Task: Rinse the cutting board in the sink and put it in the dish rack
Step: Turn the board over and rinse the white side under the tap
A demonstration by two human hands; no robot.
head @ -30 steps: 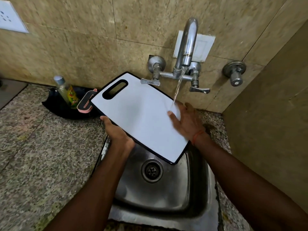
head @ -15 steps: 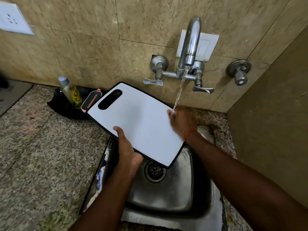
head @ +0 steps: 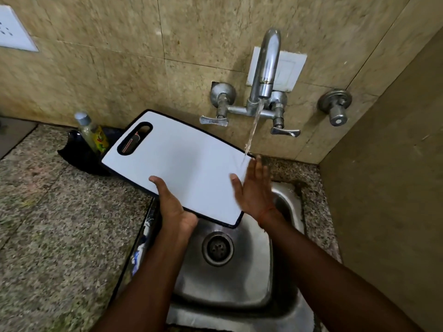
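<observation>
A white cutting board [head: 182,161] with a black rim and an oval handle hole is held tilted over the steel sink [head: 239,279]. My left hand [head: 171,204] grips its near long edge, thumb on the white face. My right hand [head: 254,190] lies flat and spread against the board's right end, fingers apart. Water runs from the wall tap [head: 265,75] in a thin stream [head: 253,130] that lands on the board's far right corner, just above my right fingertips. No dish rack is in view.
A black tray [head: 79,154] at the wall holds a clear bottle [head: 92,133] with a yellow label; a dark tool shows through the board's handle hole. Speckled granite counter [head: 60,224] lies left of the sink. A side wall [head: 388,188] closes in on the right.
The board has swung so its handle end covers the tool by the tray. My left hand has slid along the near edge. My right hand has opened flat, lower on the board's right end.
</observation>
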